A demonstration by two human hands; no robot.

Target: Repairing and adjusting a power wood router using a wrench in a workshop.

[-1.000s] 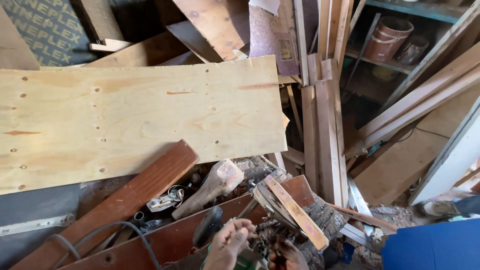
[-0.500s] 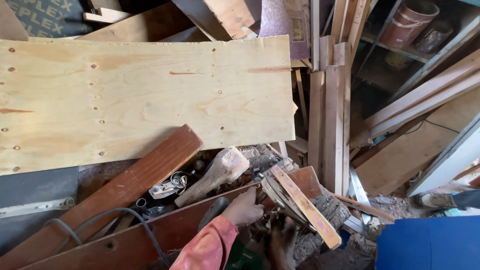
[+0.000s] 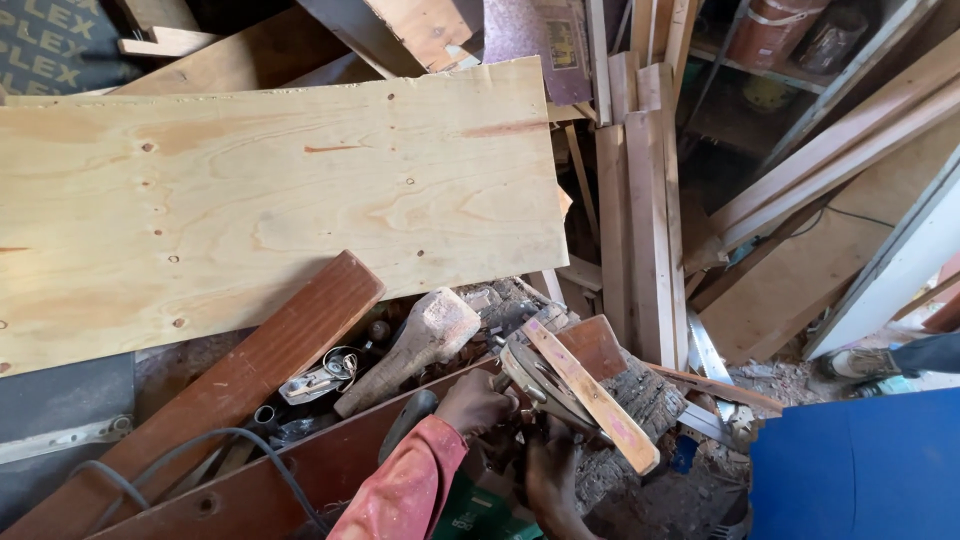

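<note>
A broad plywood sheet [image 3: 270, 200], pale, knotty and smooth with a few small holes, leans across the far left. Below it a reddish-brown plank [image 3: 250, 375] slants down to the near left, its face smooth and its end cut square. Right of that lies a rough wooden mallet [image 3: 415, 345], its blunt head chipped and dusty. Several narrow, raw boards [image 3: 640, 230] stand upright at centre right, with longer planks leaning behind them. At the near centre the left hand [image 3: 478, 402], in a red sleeve [image 3: 405, 490], is curled closed over coiled metal bands [image 3: 535, 375] that lie against a thin pale slat [image 3: 590, 395] with a pink-stained end. The right hand [image 3: 550, 470] sits just below, fingers bent among the same clutter; what it grips I cannot tell. A black cable [image 3: 200, 445] loops over the near-left board, and a blue panel [image 3: 855, 470] fills the near right.
</note>
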